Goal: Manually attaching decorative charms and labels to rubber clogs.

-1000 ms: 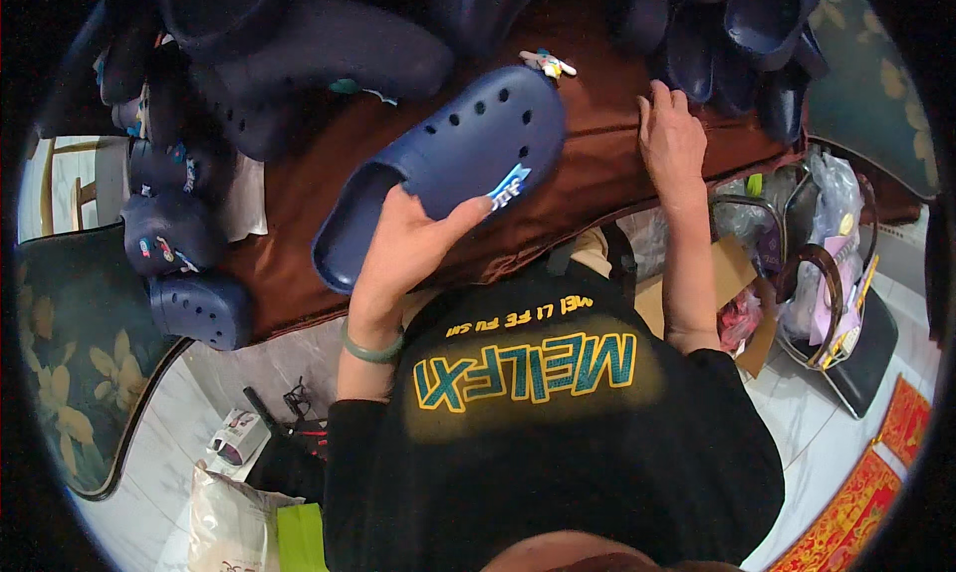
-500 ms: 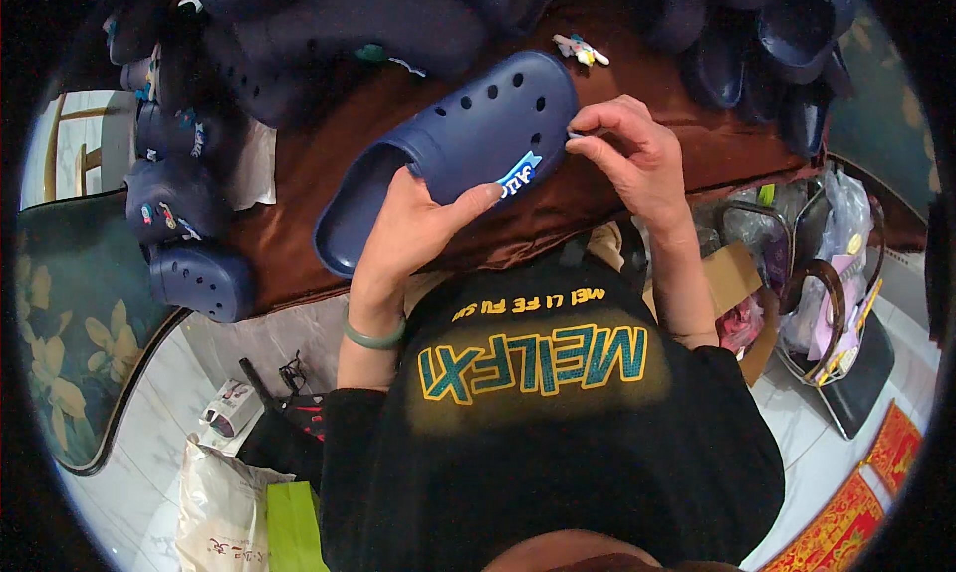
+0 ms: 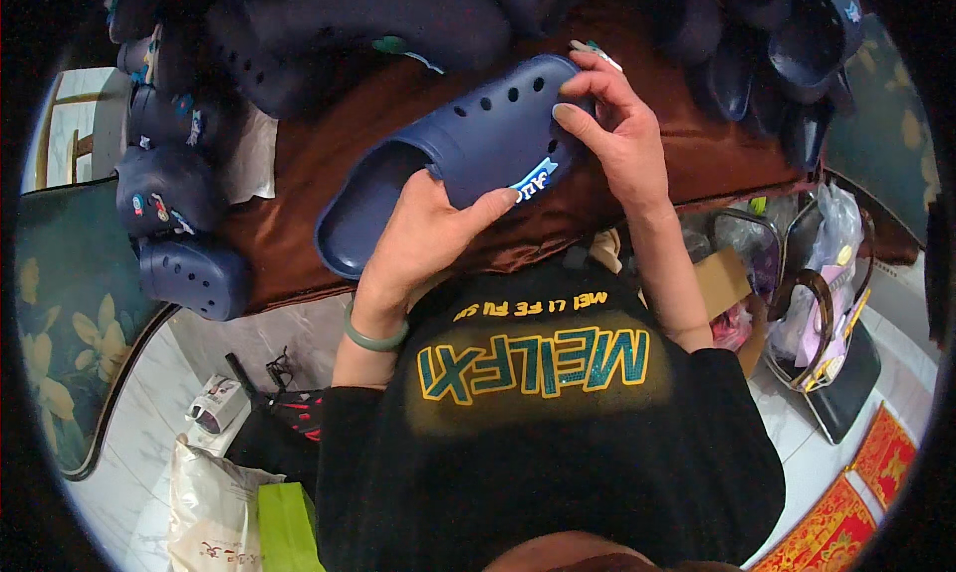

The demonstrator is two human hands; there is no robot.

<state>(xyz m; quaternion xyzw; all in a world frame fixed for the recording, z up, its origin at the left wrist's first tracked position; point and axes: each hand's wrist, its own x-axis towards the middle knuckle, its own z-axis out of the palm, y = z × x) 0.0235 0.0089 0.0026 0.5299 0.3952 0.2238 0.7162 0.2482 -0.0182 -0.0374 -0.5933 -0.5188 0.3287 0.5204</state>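
On the clog (image 3: 483, 144) now, right hand (image 3: 627, 144)

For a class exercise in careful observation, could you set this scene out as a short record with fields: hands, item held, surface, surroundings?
Left hand: grips the blue clog; fingertips mostly hidden
Right hand: at the clog's toe end; anything pinched cannot be made out
Decoration: blue-and-white badge on the clog
Surface: brown cloth beneath
Left side: more dark blue clogs
Floor: green bag, white bag, red-and-gold papers
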